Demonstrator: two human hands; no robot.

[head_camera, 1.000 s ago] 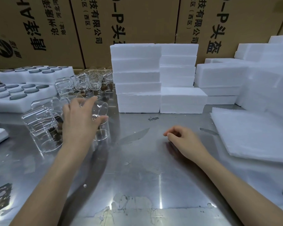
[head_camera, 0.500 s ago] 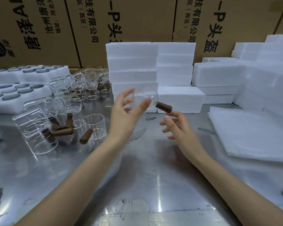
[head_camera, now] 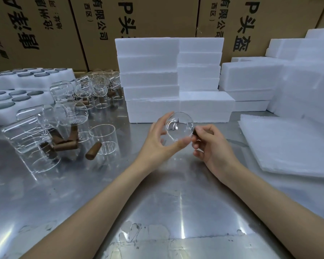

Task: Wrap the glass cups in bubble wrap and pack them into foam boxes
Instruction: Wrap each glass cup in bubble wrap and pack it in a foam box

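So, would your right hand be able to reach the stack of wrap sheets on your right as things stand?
Probably yes, once free: the right hand now grips the glass cup by its handle, but only bare table separates it from the wrap sheets.

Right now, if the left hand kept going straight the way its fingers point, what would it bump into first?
The left hand already holds the glass cup. Past that, probably the stack of white foam boxes behind it, though depth is hard to judge.

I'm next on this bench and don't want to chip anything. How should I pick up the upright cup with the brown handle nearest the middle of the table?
Probably by the glass wall of the upright cup, from above or from its right. Its wooden handle juts toward the front left, and the pile of cups crowds its left, so the right side is open.
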